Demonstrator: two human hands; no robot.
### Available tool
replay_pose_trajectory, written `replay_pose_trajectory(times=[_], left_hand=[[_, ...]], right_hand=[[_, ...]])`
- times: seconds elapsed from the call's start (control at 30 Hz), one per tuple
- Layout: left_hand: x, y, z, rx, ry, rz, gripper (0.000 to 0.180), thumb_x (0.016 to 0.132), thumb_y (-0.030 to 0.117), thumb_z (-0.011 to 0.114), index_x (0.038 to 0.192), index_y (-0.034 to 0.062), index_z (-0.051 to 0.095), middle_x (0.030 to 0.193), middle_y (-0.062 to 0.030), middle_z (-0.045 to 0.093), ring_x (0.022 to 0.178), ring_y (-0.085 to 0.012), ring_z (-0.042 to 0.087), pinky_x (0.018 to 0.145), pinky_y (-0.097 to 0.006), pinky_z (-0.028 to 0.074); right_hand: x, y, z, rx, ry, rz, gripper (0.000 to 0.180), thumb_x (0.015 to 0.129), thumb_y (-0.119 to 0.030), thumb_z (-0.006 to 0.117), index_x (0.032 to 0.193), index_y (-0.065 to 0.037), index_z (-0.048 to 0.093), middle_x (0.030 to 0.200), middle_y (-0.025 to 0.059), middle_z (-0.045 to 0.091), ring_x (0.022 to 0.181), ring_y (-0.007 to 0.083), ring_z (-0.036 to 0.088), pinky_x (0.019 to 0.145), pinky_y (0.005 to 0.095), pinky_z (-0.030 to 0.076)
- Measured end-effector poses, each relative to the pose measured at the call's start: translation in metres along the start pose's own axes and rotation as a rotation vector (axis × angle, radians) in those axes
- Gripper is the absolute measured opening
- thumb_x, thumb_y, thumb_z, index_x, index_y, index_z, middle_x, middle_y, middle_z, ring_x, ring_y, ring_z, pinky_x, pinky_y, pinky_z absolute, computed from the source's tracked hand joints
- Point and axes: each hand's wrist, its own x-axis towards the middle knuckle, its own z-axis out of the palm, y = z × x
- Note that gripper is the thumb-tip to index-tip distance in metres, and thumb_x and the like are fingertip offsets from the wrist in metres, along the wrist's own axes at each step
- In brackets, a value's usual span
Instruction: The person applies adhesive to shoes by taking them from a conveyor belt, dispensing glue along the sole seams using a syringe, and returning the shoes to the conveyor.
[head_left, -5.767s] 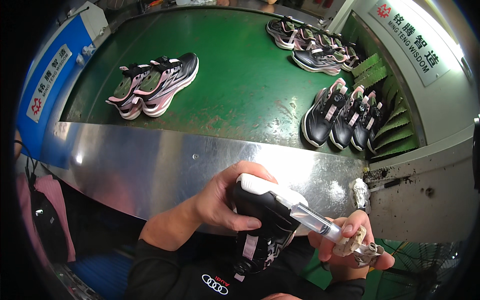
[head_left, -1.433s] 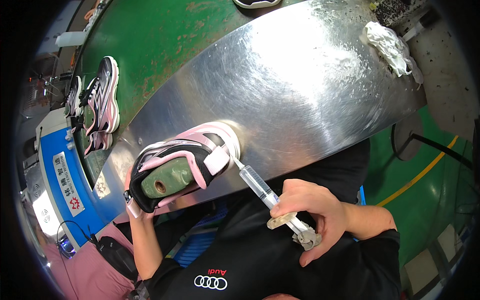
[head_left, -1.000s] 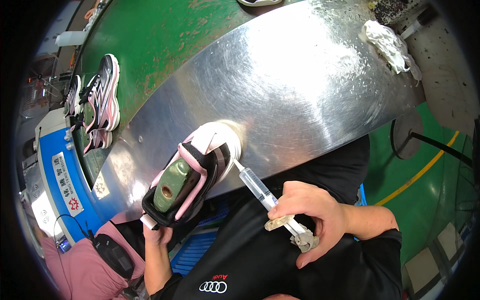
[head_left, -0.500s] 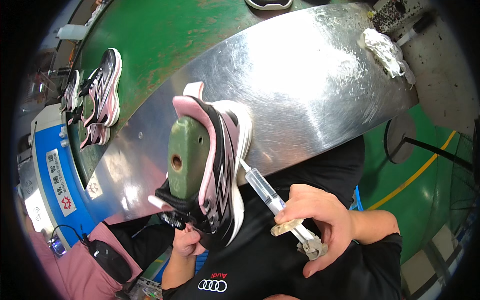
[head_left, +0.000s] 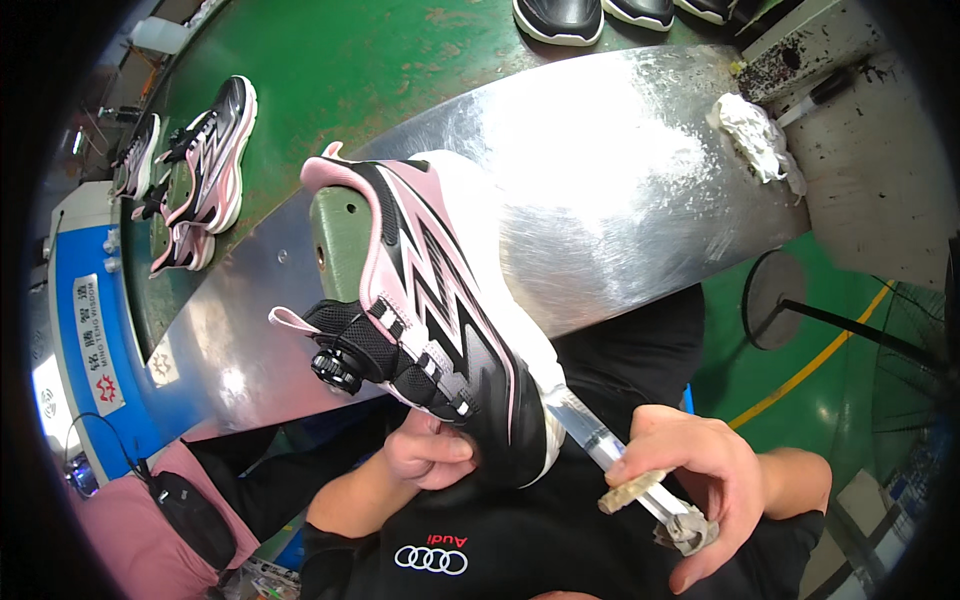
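Gripping a pink-and-black sneaker (head_left: 440, 330) by its toe, the left hand (head_left: 430, 455) holds it upright over the worker's lap, just in front of the steel table (head_left: 620, 190). The right hand (head_left: 690, 485) is closed around a syringe (head_left: 600, 445) whose tip meets the white sole edge. Judging by this, a steady shoe and a slow, even squeeze along the seam would serve best. A green form (head_left: 340, 230) fills the shoe. More sneakers (head_left: 200, 165) lie on the green belt (head_left: 400, 60), a crumpled rag (head_left: 755, 135) sits at the table's far end, and nothing crowds the hands.
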Motion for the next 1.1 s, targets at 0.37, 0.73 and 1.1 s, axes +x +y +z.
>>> replay_pose_trajectory(times=[0.37, 0.73, 1.1], left_hand=[[0.064, -0.007, 0.010, -0.039, -0.081, -0.175, 0.042, 0.081, -0.003, 0.058, 0.123, 0.0000, 0.051, 0.121, -0.0151, 0.057, 0.114, -0.0282, 0.053, 0.101, -0.042, 0.039], [0.105, -0.008, 0.023, -0.110, -0.141, -0.154, 0.019, 0.083, -0.003, 0.059, 0.100, 0.0026, 0.066, 0.110, -0.0092, 0.064, 0.109, -0.0246, 0.057, 0.101, -0.039, 0.042], [0.119, -0.009, 0.032, -0.109, -0.118, -0.085, 0.028, 0.084, -0.003, 0.060, 0.110, 0.0061, 0.061, 0.111, -0.0083, 0.064, 0.105, -0.0190, 0.059, 0.095, -0.033, 0.047]], right_hand=[[-0.036, -0.052, -0.001, -0.209, 0.021, -0.017, 0.077, 0.057, -0.048, 0.082, 0.107, 0.006, 0.058, 0.093, 0.0137, 0.064, 0.072, 0.0236, 0.050, 0.065, 0.0349, 0.037], [-0.060, -0.043, -0.002, -0.414, 0.119, -0.076, 0.077, 0.058, -0.048, 0.084, 0.113, -0.002, 0.055, 0.091, 0.0157, 0.066, 0.067, 0.0173, 0.049, 0.058, 0.0273, 0.034], [-0.051, -0.030, 0.011, -0.728, 0.198, -0.156, 0.061, 0.061, -0.042, 0.081, 0.106, -0.006, 0.061, 0.085, 0.0041, 0.063, 0.057, 0.0172, 0.042, 0.052, 0.0281, 0.032]])
